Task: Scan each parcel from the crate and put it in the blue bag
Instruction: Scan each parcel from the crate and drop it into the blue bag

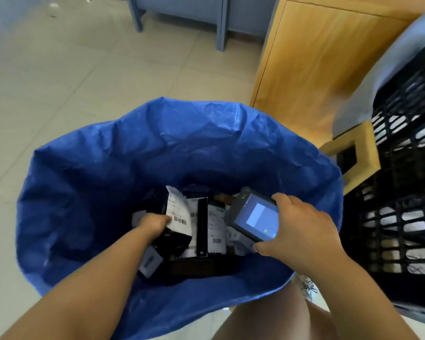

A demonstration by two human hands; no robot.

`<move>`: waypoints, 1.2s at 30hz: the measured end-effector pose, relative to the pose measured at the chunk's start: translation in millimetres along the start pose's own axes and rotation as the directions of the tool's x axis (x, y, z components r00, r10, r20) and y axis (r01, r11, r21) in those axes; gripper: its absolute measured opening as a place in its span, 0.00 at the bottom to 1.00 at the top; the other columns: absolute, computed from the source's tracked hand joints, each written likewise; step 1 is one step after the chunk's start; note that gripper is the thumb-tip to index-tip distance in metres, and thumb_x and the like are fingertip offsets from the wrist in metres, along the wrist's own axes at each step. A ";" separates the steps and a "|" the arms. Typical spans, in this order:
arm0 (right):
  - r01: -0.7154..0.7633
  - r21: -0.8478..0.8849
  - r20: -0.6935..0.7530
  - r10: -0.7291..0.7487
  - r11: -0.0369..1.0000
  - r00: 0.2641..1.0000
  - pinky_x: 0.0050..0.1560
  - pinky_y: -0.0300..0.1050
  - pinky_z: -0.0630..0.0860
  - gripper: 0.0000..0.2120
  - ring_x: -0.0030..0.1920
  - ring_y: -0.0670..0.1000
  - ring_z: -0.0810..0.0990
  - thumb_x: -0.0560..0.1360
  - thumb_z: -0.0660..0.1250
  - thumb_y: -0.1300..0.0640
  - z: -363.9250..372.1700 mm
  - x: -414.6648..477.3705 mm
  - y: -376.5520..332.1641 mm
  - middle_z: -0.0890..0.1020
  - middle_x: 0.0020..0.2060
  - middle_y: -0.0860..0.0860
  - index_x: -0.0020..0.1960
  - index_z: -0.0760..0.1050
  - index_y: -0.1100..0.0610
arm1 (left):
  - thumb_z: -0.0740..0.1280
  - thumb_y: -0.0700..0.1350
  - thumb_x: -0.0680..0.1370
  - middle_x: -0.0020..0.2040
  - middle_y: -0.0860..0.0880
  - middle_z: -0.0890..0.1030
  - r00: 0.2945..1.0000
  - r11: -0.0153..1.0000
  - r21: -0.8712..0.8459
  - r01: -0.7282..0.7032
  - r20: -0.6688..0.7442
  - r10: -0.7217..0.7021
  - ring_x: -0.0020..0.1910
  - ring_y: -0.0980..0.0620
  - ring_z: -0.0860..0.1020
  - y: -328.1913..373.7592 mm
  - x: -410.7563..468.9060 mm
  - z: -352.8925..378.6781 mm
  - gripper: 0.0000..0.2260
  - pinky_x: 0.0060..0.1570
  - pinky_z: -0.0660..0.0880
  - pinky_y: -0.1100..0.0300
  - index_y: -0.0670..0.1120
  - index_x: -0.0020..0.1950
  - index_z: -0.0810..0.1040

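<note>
The step in hand looks like the drop. A black parcel with a white label is held down inside the blue bag.

To do this well, the parcel should be let go low, right on top of the other parcels piled at the bottom of the bag, in the lower middle of the frame. That way nothing is bounced out. The soft rim of the bag should not be dragged in by the arm. The scanner should be kept up and clear, so it is not bumped. After that, the black crate at the right edge of the frame can be reached; pale parcels can be seen through its holes.

The left hand is pushed deep into the bag, with the arm stretched in from the lower left of the frame. Its fingers are clamped on the edge of the parcel, beside the label.

The right hand is held over the right side of the bag. The scanner is gripped by its curled fingers, and the lit screen is turned up.
</note>
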State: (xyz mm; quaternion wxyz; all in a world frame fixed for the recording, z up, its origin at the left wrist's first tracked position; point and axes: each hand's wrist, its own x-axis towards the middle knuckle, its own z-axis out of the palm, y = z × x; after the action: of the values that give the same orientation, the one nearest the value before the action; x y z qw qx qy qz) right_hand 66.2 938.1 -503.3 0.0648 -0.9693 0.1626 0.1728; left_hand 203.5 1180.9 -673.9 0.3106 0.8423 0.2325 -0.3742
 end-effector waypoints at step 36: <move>-0.339 0.215 -0.417 0.400 0.916 0.816 0.41 0.46 0.74 0.44 0.45 0.50 0.73 0.56 0.73 0.31 -143.5 -200.9 173.5 0.73 0.51 0.46 0.65 0.63 0.48 | 0.69 0.58 0.74 0.44 0.60 0.81 0.317 0.305 0.088 -0.948 0.181 0.931 0.46 0.65 0.76 177.2 -304.3 59.4 0.05 0.42 0.70 0.67 0.58 0.44 0.79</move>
State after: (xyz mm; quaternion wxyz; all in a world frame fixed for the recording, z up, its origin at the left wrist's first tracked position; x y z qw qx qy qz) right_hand -125.6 808.1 -310.1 0.0537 -0.9257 0.3696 -0.0596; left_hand 99.0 967.2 -407.6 0.4044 0.8245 -0.3515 -0.1820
